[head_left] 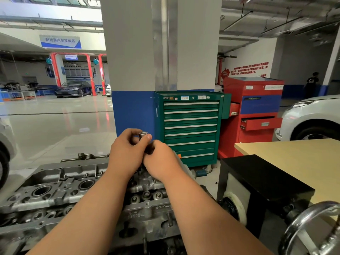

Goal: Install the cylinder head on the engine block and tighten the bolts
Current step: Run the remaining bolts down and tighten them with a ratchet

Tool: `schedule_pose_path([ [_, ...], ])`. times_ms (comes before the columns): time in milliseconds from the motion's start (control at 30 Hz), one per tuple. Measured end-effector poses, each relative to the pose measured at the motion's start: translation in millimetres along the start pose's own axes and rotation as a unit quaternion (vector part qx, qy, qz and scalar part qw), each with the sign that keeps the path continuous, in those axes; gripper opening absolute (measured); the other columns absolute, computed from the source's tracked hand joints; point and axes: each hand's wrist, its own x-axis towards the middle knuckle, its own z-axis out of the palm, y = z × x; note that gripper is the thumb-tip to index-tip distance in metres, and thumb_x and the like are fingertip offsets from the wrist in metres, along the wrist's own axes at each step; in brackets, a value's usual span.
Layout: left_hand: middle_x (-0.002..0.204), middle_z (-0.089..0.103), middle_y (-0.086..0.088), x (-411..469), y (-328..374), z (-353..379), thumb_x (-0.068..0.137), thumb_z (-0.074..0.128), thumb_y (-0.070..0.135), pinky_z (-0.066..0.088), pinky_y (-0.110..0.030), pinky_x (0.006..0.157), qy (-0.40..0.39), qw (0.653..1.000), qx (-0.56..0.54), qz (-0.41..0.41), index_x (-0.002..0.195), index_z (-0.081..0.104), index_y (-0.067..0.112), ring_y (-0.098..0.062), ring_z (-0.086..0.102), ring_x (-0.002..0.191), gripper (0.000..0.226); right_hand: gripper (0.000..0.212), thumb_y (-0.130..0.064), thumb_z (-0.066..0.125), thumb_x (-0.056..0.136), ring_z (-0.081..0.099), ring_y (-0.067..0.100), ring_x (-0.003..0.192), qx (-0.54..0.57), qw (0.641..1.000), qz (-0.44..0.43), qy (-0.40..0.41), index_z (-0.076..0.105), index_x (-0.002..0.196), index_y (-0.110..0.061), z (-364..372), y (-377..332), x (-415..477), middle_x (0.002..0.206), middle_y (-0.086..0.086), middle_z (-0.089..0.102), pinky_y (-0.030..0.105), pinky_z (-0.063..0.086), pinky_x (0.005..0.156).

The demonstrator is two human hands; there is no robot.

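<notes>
The grey metal cylinder head [55, 188] lies across the lower left, with round bores and several bolts on its top. Both hands are raised above its far right end. My left hand [127, 153] pinches a small silver socket-like piece [143, 134] between thumb and fingers. My right hand [161, 162] is closed just below and to the right, touching the left hand and gripping the lower part of the same tool. What runs between the hands and down to the head is hidden by my fingers.
A green drawer cabinet [189, 126] and a red tool cart [253, 111] with open drawers stand behind. A wooden tabletop [294, 159], a black engine stand box [261, 181] and a chrome handwheel [312, 227] are at right. A white car [312, 116] is parked far right.
</notes>
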Motion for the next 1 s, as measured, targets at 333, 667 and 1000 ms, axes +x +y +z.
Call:
schedule_pose_path([
  [333, 0.089, 0.065, 0.010, -1.5, 1.8, 2.7, 0.085, 0.067, 0.035, 0.048, -0.027, 0.074, -0.001, 0.999, -0.035, -0.020, 0.101, 0.058, 0.026, -0.007, 0.063, 0.086, 0.021, 0.007, -0.018, 0.055, 0.084, 0.062, 0.028, 0.077, -0.019, 1.000, -0.016, 0.000, 0.061, 0.087, -0.017, 2.1, 2.3, 0.8, 0.083, 0.004, 0.067, 0.040, 0.055, 0.069],
  [667, 0.084, 0.067, 0.009, -1.2, 0.3, 0.2, 0.092, 0.060, 0.031, 0.048, -0.027, 0.074, -0.014, 1.000, -0.015, 0.006, 0.093, 0.064, 0.022, -0.008, 0.063, 0.084, 0.009, 0.018, -0.019, 0.051, 0.088, 0.062, 0.027, 0.086, -0.007, 0.999, -0.029, -0.032, 0.064, 0.100, -0.016, 1.7, 0.2, -1.1, 0.094, 0.004, 0.069, 0.043, 0.055, 0.076],
  [1000, 0.079, 0.065, 0.004, -1.5, 0.0, 1.7, 0.081, 0.070, 0.042, 0.046, -0.029, 0.068, -0.005, 1.000, 0.003, -0.021, 0.085, 0.058, 0.020, -0.013, 0.062, 0.076, 0.025, 0.005, -0.023, 0.056, 0.085, 0.058, 0.025, 0.073, -0.031, 0.999, -0.021, 0.013, 0.061, 0.085, -0.022, 1.0, 2.5, -0.4, 0.078, -0.002, 0.065, 0.028, 0.042, 0.054],
])
